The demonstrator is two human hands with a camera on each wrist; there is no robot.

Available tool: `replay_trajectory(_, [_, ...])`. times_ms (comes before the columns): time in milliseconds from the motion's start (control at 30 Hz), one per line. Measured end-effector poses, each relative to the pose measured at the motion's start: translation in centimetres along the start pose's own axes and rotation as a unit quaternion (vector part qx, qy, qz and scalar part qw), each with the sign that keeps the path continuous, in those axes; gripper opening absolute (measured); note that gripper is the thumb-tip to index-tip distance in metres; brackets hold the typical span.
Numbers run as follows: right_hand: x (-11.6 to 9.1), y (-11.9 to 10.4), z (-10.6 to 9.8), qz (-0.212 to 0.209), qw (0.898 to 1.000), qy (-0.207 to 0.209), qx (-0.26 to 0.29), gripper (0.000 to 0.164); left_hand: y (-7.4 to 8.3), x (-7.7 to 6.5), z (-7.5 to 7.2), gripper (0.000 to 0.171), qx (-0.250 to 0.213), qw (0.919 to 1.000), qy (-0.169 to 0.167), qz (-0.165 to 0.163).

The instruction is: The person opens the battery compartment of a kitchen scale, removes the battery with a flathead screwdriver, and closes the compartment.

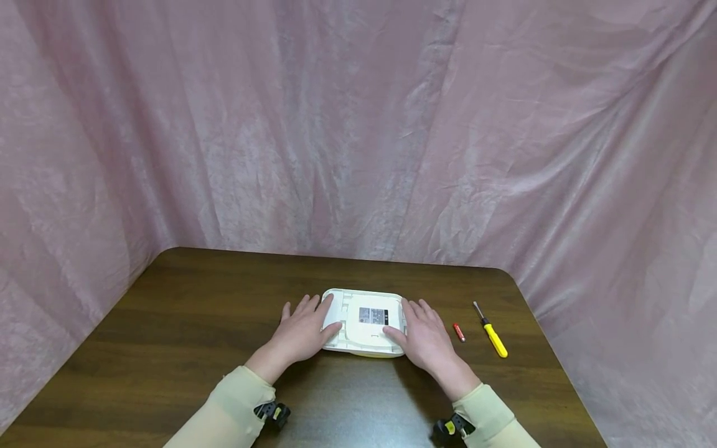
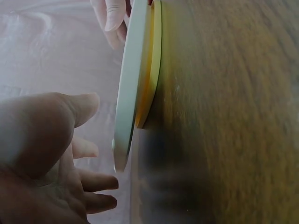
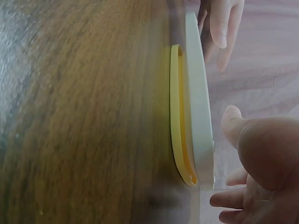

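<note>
A white rounded rectangular plastic device lies with its panelled side up, a grey printed label near its middle. Under it, a yellow rim lies against the tabletop and lifts the white body a little. My left hand is at the device's left end, fingers spread and thumb reaching over the panel. At the opposite end, my right hand has its fingers extended along the edge and its thumb over the panel near the label. Neither hand's fingers curl round the device.
Right of my right hand lies a small red battery. Beyond it is a screwdriver with a yellow handle, its tip pointing away from me. The brown wooden table ends at a pink curtain behind and at the sides.
</note>
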State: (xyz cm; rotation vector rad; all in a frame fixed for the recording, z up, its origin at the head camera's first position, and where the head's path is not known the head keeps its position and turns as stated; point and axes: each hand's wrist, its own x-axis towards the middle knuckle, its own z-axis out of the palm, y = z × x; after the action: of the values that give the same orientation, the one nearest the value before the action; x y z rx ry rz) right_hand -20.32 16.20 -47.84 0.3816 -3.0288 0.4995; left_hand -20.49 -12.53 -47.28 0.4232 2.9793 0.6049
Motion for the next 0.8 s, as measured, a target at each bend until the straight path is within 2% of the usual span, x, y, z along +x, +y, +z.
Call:
replay_trajectory(300, [-0.13, -0.28, -0.02, 0.018, 0.999, -0.028, 0.009, 0.086, 0.18, -0.03, 0.28, 0.072, -0.019, 0.9998, -0.003, 0.001])
replay_trajectory(567, [-0.12, -0.28, 0.27, 0.010, 1.000, -0.024, 0.012, 0.085, 0.16, 0.14, 0.70, 0.072, -0.029, 0.9995, 0.013, 0.005])
replay_trajectory(800, [-0.12, -0.63, -0.06, 0.016, 0.999, -0.014, 0.042, 0.086, 0.02, 0.09, 0.75, 0.073, -0.029, 0.9992, 0.026, 0.003])
